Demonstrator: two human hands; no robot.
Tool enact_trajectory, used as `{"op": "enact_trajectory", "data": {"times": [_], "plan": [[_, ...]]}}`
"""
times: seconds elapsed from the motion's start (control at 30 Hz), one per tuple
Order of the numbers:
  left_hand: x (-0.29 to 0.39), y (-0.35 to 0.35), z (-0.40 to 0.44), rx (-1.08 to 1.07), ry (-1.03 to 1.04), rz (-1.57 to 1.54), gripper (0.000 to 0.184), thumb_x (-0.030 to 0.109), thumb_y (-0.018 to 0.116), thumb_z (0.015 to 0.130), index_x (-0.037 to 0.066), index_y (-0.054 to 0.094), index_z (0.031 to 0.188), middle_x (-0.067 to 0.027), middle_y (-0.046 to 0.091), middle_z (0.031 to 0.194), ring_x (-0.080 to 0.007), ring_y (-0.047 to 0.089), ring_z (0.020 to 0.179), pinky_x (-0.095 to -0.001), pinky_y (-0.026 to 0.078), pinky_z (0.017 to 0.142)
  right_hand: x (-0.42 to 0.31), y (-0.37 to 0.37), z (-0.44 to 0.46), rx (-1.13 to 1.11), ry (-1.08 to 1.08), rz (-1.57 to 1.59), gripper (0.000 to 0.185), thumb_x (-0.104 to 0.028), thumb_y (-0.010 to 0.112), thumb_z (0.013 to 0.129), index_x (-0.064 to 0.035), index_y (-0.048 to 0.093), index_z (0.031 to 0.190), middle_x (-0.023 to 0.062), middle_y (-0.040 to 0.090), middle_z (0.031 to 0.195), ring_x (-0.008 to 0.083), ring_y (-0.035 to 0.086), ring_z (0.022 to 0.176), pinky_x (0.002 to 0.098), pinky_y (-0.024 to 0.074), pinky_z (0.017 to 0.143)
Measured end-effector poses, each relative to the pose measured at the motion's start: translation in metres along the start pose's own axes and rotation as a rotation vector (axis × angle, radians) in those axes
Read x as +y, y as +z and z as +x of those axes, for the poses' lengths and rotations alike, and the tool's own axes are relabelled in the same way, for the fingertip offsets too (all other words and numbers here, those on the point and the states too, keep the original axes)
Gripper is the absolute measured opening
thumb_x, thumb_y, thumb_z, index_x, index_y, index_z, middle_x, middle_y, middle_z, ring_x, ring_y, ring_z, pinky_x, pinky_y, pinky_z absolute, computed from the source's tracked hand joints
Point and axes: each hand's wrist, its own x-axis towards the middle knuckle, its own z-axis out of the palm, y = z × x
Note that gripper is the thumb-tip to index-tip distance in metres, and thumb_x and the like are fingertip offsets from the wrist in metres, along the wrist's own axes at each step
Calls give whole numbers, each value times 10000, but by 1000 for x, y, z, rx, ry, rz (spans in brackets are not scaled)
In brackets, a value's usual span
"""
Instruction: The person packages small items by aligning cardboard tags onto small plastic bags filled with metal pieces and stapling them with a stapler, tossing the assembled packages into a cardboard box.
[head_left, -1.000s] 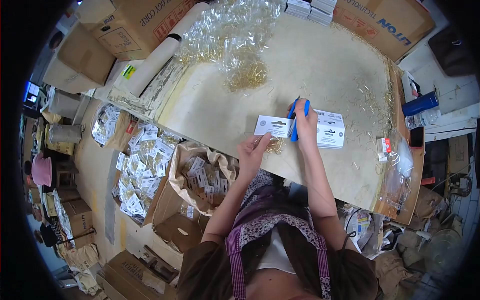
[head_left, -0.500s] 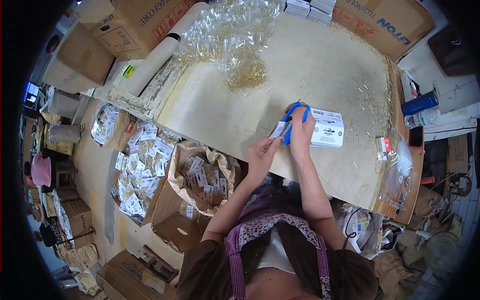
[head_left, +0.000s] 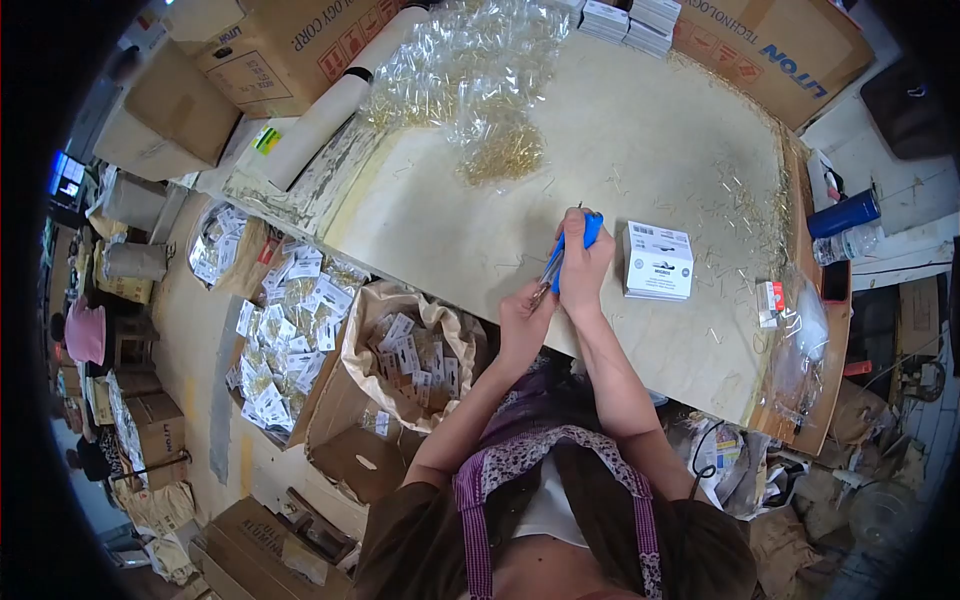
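My right hand [head_left: 584, 268] is wrapped round blue-handled pliers [head_left: 593, 228], their handles squeezed together and pointing away from me. The metal jaws angle down toward my left hand [head_left: 522, 318], whose fingers are pinched close to the tool tip. Whatever sits between those left fingertips is mostly hidden. Just right of my right hand lies a stack of white printed cards [head_left: 659, 262]. Loose thin gold-coloured wire pieces [head_left: 735, 190] are scattered over the tabletop [head_left: 450, 225] to the right.
Clear bags of gold-coloured pieces [head_left: 500, 155] are heaped at the back. Card stacks [head_left: 650, 25] stand behind. A paper-lined box [head_left: 360, 345] and a box of carded packets [head_left: 290, 340] are below left. A blue bottle [head_left: 843, 211] stands at the right.
The plier handles, spread apart before, are now squeezed together. The white card that showed at my left fingertips is no longer visible. Both hands stay close together.
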Motion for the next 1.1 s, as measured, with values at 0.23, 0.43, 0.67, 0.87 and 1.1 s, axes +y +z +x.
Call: {"op": "enact_trajectory", "data": {"times": [0.23,0.43,0.67,0.87,1.1], "plan": [[-3,-2,6,43,-41,74,107,6,521,853,-59,604,870,14,597,760,-25,493,674,-192,402,587,12,7,11,-31,128,-161,371,-327,544,875,-28,477,666,-25,414,543,69,359,511,255,314,456],[-4,0,14,72,-22,11,131,19,491,844,-31,538,733,52,463,631,-17,388,598,-210,319,497,13,0,8,58,91,54,410,-395,473,905,-27,513,728,-13,465,636,76,408,588,231,344,528],[4,8,10,68,33,149,92,17,509,816,-52,557,779,37,453,595,-20,377,576,-222,310,469,-11,-5,10,-69,45,-274,440,-416,468,905,-24,511,712,0,466,615,80,413,561,243,356,513],[4,6,8,68,6,134,97,14,510,820,-55,572,793,42,481,619,-20,394,589,-221,322,479,6,-4,9,-1,61,-60,486,-482,448,891,-32,513,720,29,495,574,95,488,487,232,397,442],[10,8,10,83,-46,23,161,85,566,856,-65,613,824,27,579,702,-17,455,646,-184,376,560,8,-12,16,161,72,100,470,-511,456,875,-48,490,798,44,503,634,119,514,512,245,421,469]]}}
